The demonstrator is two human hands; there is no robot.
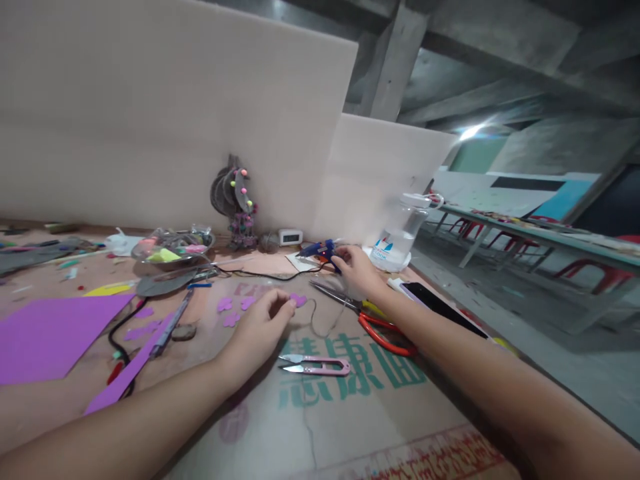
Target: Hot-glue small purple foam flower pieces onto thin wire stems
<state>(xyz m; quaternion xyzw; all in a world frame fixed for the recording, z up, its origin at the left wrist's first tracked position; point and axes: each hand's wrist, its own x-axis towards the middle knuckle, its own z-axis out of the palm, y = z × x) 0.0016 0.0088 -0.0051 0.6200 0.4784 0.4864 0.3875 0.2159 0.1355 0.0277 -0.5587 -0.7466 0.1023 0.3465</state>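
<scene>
My left hand (pixel 265 323) pinches a small purple flower cutout (pixel 299 300) at the middle of the table, and a thin grey thread (pixel 314 320) trails beside it. Farther back, my right hand (pixel 355 270) has its fingers on the blue glue gun (pixel 320 250); its grip there is partly hidden. Under the right wrist lie red-handled scissors (pixel 385 335), pointing to the back left. Pink thread snips (pixel 320 365) rest on the printed board nearer to me. Several purple flower pieces (pixel 231 319) lie left of my left hand.
Purple sheet (pixel 60 333) and a purple strip (pixel 125 373) lie at left, near a bowl of supplies (pixel 173 245). A decorated grey figure (pixel 235 200) and a white timer (pixel 291 237) stand by the back panel. Plastic jug (pixel 395 233) and black phone (pixel 440 307) are at right.
</scene>
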